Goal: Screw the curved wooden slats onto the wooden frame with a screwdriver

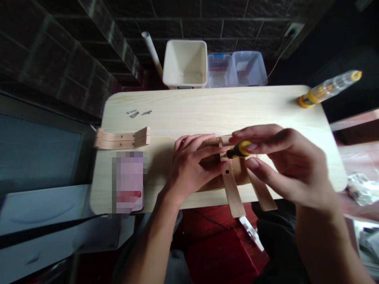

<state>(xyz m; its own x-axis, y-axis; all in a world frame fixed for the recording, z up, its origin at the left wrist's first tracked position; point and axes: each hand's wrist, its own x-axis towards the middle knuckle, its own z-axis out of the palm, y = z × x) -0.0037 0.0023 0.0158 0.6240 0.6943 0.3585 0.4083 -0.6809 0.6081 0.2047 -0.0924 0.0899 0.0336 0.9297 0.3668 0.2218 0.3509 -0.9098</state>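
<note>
My right hand (291,165) grips a short yellow-and-black screwdriver (239,150) between thumb and fingers. Its tip points down-left at the upper part of a pale wooden slat (233,191). Lower on that slat, a dark round hole shows. My left hand (189,163) spreads over a brown wooden piece (211,181) beneath the slat, thumb and index finger closed on the slat around the screwdriver tip. Whatever sits under the tip is hidden. A second wooden slat (262,189) runs alongside, partly behind my right hand. Both slats stick out past the table's near edge.
Several screws (137,113) lie on the table (207,106) at the back left. Two curved wooden pieces (122,139) rest at left, above a phone (130,181). A clear-and-yellow screwdriver case (328,88) stands at the right corner. Beyond the far edge are plastic bins (185,83).
</note>
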